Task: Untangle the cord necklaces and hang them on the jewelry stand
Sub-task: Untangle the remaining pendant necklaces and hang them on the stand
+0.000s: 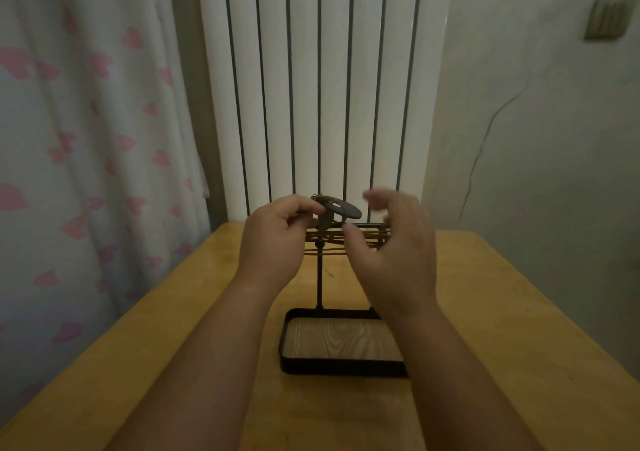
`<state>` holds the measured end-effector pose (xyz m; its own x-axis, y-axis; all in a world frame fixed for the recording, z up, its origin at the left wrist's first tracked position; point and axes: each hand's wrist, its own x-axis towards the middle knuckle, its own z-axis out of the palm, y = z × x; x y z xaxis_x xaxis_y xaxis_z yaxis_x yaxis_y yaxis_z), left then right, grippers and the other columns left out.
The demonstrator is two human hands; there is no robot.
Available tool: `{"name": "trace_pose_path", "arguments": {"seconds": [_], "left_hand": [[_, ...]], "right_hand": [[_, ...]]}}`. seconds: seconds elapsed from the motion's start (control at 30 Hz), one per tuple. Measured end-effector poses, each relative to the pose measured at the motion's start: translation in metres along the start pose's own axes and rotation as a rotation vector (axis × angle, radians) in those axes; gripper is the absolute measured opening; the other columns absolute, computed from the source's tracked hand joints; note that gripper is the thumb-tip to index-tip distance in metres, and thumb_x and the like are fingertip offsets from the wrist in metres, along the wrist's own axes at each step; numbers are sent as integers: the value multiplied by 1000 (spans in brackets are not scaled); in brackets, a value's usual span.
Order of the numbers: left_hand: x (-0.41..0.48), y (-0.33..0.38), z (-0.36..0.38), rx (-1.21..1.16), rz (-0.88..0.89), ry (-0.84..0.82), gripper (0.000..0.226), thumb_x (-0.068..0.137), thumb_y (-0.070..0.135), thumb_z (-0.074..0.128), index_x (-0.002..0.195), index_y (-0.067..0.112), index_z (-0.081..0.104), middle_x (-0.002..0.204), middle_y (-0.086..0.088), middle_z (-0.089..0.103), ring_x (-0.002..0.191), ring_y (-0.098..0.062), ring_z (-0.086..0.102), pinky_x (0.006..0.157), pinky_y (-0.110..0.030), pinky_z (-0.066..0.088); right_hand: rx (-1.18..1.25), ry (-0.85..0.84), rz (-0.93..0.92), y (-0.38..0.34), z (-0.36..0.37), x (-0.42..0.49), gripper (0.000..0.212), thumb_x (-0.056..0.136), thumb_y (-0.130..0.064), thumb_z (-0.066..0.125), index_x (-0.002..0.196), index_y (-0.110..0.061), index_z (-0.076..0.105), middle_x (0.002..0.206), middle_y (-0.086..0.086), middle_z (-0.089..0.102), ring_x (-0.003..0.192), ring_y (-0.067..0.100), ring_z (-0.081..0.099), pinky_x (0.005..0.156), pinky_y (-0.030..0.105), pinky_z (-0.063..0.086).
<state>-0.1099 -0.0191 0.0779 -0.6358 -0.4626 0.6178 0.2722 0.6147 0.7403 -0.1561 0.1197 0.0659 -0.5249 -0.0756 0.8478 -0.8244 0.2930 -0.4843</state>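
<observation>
A black metal jewelry stand (319, 277) rises from a tray base (341, 367) with a wood-grain floor. Brown cord necklaces (329, 239) drape along its top bar. My left hand (277, 239) is at the bar's left end, its fingers pinched on a dark oval pendant (343, 209) with cord and a small metal clasp. My right hand (391, 249) hovers over the bar's right side, fingers spread and blurred, holding nothing that I can make out. It hides the right part of the stand.
The stand sits on a yellow wooden table (485, 312). Behind it are a white ribbed radiator (322, 87), a curtain (86, 139) with pink hearts at left, and a wall at right with a thin cable (485, 139).
</observation>
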Motion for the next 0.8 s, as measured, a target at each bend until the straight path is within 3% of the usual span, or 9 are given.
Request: {"name": "trace_pose_path", "arguments": {"seconds": [0.1,0.2,0.27,0.37,0.53,0.67,0.8], "left_hand": [[0,-2,0,-35,5,-5,36,99,8,54,86,38,69,90,16,69,83,-15,67,64,-33,50],[0,-3,2,-58,10,-17,42,98,3,51,80,38,67,86,13,69,82,-15,67,60,-27,45],[-1,-1,3,-41,12,-22,44,98,1,48,78,36,65,85,12,67,79,-12,66,59,-24,44],[-2,0,3,-9,29,-22,40,99,2,47,80,34,61,87,10,66,78,-9,65,57,-20,42],[2,1,4,-16,-19,53,26,98,13,57,86,34,48,93,7,66,80,-1,69,56,-15,48],[1,0,2,-16,-5,56,22,93,14,65,84,34,61,86,9,69,79,-2,68,65,-26,56],[1,1,1,9,-1,16,18,92,15,67,87,33,67,83,13,69,76,-2,65,63,-24,52]], "right_hand": [[-214,-344,5,-4,4,31,63,81,-37,70,138,-37,43,133,-12,50,125,13,41,104,37,32],[-282,-481,-46,-6,16,43,53,87,-32,68,134,-41,48,131,-10,58,125,16,47,109,45,34],[-258,-518,-37,-4,21,46,36,89,-23,64,123,-36,59,112,-8,67,108,17,58,101,47,44],[-225,-544,-11,-5,23,42,25,94,-17,56,114,-29,63,98,-6,66,93,16,58,94,44,48],[-191,-530,11,-6,25,40,22,95,-16,53,115,-25,57,100,-4,59,89,15,55,81,37,52],[-227,-509,-24,-9,21,42,26,93,-17,55,116,-27,52,102,-2,55,91,16,52,84,38,51],[-382,-522,-57,-16,13,44,24,91,-26,57,115,-30,55,102,-4,53,92,16,50,84,35,48]]}}
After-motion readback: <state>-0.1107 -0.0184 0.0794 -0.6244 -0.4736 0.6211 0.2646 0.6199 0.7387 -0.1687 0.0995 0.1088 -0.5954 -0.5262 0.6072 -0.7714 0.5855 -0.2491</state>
